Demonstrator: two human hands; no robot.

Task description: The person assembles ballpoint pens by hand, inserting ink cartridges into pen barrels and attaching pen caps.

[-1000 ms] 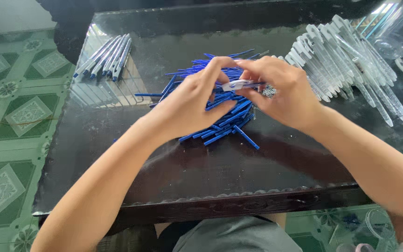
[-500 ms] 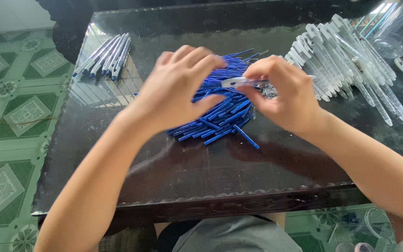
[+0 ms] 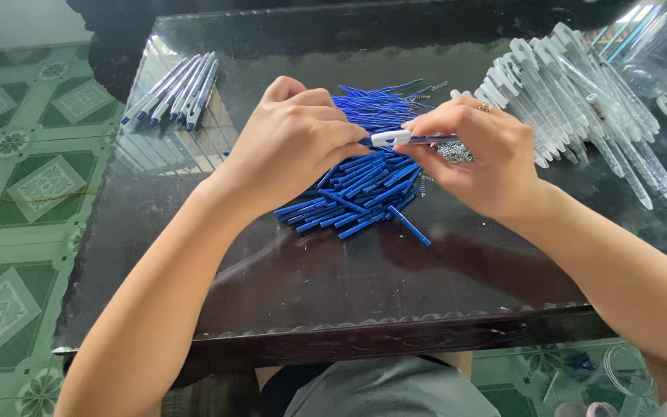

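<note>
Dark glass table [image 3: 395, 301]: right hand [image 3: 482, 158] pinches white-capped pen [image 3: 407, 139]; left hand [image 3: 296, 147] grips its end above blue refills [image 3: 364, 185]; keep parts aligned

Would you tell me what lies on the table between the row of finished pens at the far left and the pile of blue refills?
In the head view, only bare dark glass tabletop lies between the finished pens and the blue refills; the left hand hovers over that pile's left edge.

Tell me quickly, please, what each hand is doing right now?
Left hand: curled shut over the pile of blue refills, fingertips at the pen's end.
Right hand: shut on the white and blue pen.
</note>
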